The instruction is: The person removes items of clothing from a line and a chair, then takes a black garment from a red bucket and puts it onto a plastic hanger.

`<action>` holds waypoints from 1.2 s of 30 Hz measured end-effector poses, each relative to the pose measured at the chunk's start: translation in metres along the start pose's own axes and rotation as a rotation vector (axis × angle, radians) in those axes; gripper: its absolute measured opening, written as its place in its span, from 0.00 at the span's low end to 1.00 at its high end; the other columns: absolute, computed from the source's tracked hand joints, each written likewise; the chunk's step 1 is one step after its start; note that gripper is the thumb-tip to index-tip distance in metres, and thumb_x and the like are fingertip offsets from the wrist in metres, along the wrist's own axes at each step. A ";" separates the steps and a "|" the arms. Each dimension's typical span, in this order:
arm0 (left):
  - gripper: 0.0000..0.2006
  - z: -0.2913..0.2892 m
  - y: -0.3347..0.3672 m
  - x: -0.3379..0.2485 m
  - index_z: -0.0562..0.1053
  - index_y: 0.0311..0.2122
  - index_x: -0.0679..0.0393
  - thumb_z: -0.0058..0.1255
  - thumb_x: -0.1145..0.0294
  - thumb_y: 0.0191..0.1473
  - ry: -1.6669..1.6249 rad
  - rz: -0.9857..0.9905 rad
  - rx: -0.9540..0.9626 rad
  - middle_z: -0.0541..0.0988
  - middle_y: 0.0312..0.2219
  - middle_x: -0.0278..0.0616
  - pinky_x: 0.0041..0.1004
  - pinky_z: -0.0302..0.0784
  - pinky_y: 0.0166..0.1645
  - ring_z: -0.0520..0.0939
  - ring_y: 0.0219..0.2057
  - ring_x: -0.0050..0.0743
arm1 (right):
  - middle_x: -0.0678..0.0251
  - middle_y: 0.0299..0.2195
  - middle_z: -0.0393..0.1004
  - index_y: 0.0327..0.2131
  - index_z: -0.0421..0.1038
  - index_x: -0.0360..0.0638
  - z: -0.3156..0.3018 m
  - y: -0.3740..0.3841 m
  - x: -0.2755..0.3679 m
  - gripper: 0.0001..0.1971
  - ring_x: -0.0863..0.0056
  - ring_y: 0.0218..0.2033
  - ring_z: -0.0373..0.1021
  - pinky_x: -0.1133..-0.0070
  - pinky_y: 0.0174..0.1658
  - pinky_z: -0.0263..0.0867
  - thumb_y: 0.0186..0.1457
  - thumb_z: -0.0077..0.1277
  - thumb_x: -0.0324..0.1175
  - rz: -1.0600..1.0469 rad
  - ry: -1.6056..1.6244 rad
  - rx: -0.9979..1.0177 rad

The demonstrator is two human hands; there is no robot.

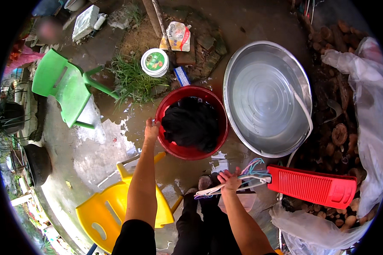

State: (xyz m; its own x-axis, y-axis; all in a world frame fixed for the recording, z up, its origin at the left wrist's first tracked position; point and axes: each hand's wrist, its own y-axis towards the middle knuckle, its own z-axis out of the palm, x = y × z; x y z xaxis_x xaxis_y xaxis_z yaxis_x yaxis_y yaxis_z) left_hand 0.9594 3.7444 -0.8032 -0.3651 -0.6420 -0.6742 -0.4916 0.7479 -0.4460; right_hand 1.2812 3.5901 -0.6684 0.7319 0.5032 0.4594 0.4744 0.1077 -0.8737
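Observation:
My left hand [151, 128] grips the left rim of a red basin [162, 142], its fingers closed at the edge. Dark wet-looking cloth [191, 123] lies heaped inside that basin. A bundle of thin clothes hangers [253, 176] in white, blue, pink and purple passes through my right hand [230, 180], which is closed around it in front of my legs. The hangers' far ends reach the end of a red washboard [312, 187]. Right of the red basin stands a large oval metal tub [230, 112] with water in it, a pale hose [302, 106] hanging over its rim.
A yellow chair [115, 208] is close by my left arm, and a green chair [70, 91] stands farther left. Beyond the basin are a white tub with a green lid label [155, 63], a blue box [181, 76] and a pouch [176, 37]. Stacked logs [339, 134] and plastic sheeting [366, 97] line the right.

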 end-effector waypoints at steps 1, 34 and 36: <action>0.32 0.002 0.008 0.014 0.55 0.56 0.60 0.50 0.60 0.47 -0.142 -0.041 0.054 0.65 0.51 0.56 0.31 0.60 0.55 0.66 0.53 0.45 | 0.57 0.37 0.63 0.52 0.53 0.59 0.001 0.002 -0.002 0.17 0.62 0.33 0.70 0.64 0.36 0.71 0.60 0.35 0.43 0.003 -0.027 0.117; 0.13 -0.014 -0.088 -0.051 0.73 0.32 0.66 0.49 0.73 0.36 -0.071 -0.025 -0.174 0.77 0.22 0.55 0.34 0.72 0.34 0.79 0.26 0.44 | 0.74 0.34 0.67 0.32 0.62 0.56 -0.003 0.010 -0.015 0.02 0.73 0.40 0.66 0.53 0.49 0.62 0.58 0.41 0.37 0.279 0.059 0.552; 0.13 -0.032 -0.097 -0.063 0.73 0.32 0.66 0.49 0.73 0.36 -0.062 -0.026 -0.177 0.77 0.22 0.54 0.34 0.72 0.34 0.79 0.26 0.44 | 0.74 0.34 0.67 0.32 0.63 0.56 -0.010 -0.010 -0.009 0.02 0.73 0.40 0.66 0.53 0.49 0.62 0.58 0.41 0.37 0.282 0.037 0.637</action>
State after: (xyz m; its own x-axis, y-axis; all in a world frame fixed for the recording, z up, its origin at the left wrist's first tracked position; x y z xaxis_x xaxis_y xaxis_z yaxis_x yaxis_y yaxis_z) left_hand 1.0045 3.7063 -0.6983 -0.3040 -0.6450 -0.7011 -0.6338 0.6864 -0.3567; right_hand 1.2744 3.5761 -0.6621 0.8068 0.5573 0.1961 -0.1074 0.4647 -0.8789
